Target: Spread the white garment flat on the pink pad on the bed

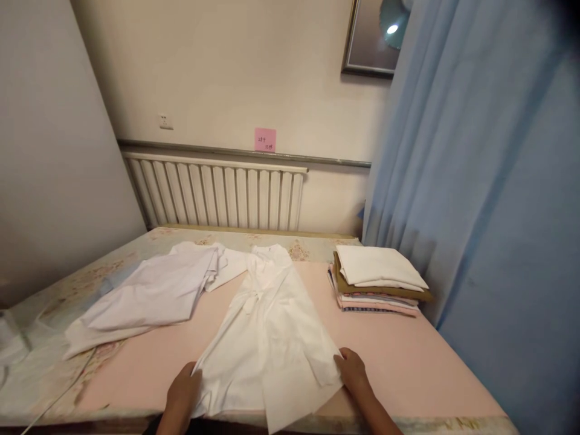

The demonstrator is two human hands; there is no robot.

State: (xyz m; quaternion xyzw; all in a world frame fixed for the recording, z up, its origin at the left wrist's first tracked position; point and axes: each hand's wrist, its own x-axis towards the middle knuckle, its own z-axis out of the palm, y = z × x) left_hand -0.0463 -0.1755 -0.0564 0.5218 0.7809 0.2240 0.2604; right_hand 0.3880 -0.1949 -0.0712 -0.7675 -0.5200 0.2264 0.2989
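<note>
A white coat-like garment (267,326) lies spread on the pink cloth (385,344), its collar toward the wall and its hem near the front edge. My left hand (183,389) grips the garment's left lower edge, fingers closed on the fabric. At the opposite lower edge, my right hand (353,371) pinches the cloth between thumb and fingers. One sleeve stretches out to the upper left. Part of the front panel hangs loosely toward me.
Left of the garment lies a pile of white clothes (158,290). A stack of folded fabrics (380,278) sits at the right, beside a blue curtain (507,199). A radiator (217,190) stands behind the table. A thin cord (63,393) trails at the lower left.
</note>
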